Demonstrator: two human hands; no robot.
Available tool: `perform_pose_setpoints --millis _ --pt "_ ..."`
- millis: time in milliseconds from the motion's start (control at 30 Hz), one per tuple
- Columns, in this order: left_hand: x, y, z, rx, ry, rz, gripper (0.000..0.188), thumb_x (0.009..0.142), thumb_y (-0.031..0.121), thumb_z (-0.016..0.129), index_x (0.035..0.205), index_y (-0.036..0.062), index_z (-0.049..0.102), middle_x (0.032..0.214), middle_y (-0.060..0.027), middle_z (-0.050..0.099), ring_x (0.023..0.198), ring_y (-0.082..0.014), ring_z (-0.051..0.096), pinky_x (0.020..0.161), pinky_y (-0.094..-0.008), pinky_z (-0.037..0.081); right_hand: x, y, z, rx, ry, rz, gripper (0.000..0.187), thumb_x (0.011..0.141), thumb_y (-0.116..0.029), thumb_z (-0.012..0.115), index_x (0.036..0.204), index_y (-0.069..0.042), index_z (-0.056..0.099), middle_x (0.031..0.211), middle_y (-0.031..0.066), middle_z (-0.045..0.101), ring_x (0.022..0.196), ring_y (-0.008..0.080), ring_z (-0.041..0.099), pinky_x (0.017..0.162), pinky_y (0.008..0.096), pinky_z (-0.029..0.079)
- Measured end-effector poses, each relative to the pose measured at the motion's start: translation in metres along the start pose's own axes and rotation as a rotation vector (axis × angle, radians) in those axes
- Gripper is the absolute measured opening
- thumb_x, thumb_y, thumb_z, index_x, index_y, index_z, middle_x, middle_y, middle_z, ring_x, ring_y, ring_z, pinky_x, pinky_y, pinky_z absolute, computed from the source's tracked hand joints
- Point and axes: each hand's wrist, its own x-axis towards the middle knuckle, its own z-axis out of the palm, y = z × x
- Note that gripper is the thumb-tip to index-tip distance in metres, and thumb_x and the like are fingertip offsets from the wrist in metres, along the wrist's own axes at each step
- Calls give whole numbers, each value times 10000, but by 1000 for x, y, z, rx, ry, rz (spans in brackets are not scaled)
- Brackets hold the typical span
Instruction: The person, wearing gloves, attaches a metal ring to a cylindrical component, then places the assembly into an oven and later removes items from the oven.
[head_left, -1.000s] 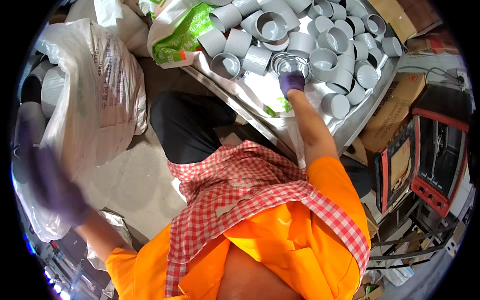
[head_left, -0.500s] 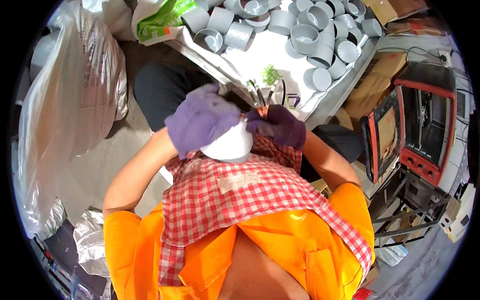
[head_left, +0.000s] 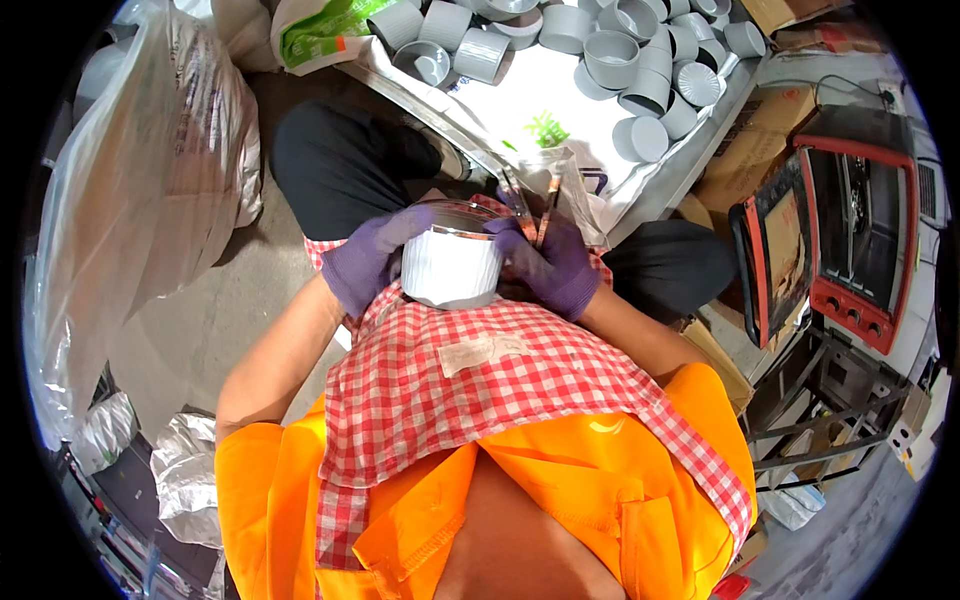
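A white, round pot point(head_left: 452, 268) with fine vertical ribs and a shiny darker rim is in my lap, against a red-checked apron point(head_left: 430, 395). My left hand point(head_left: 375, 262), in a purple glove, grips the pot's left side with the thumb near the rim. On the other side my right hand point(head_left: 555, 265), also gloved, presses its fingers against the pot. Slim dark tools point(head_left: 522, 205) with copper-coloured parts stick up from that right hand; their exact kind is hard to make out. The lower fingers of both hands are partly hidden.
Ahead is a shallow tray lined with white sheeting point(head_left: 520, 110), holding several grey ribbed pots point(head_left: 612, 58). Large plastic sacks point(head_left: 170, 160) stand at left. To the right are cardboard boxes point(head_left: 755, 150) and a red oven point(head_left: 855, 230) with its door hanging open, on a black metal rack point(head_left: 815, 400).
The pot has turned from showing its smooth rounded base to showing its ribbed side with the rim up. My left hand has moved from over it to its left side. The tools have shifted slightly.
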Motion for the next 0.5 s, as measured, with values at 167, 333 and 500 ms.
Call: perform_pose_setpoints --millis 167,333,500 --pt "-5 12 17 -15 -134 34 674 814 383 605 1353 61 360 1295 -102 486 1171 -229 488 1004 -347 373 0 -15 -6 523 -10 360 181 865 -136 558 1024 -58 598 926 78 604 776 116 570 609 238 450" --pt "10 18 19 -50 85 98 392 812 188 615 1146 -8 557 1072 -78 599 976 -148 564 881 -265 438 27 5 -26 469 -267 235 267 832 -137 578 1085 -57 599 897 47 608 802 110 572 599 206 455" --pt "18 37 34 192 146 72 209 770 117 644 943 0 643 880 -46 630 811 -117 581 756 -224 463 43 13 -35 319 -412 -156 252 825 -188 601 1025 -35 619 881 63 614 814 151 583 712 281 470"
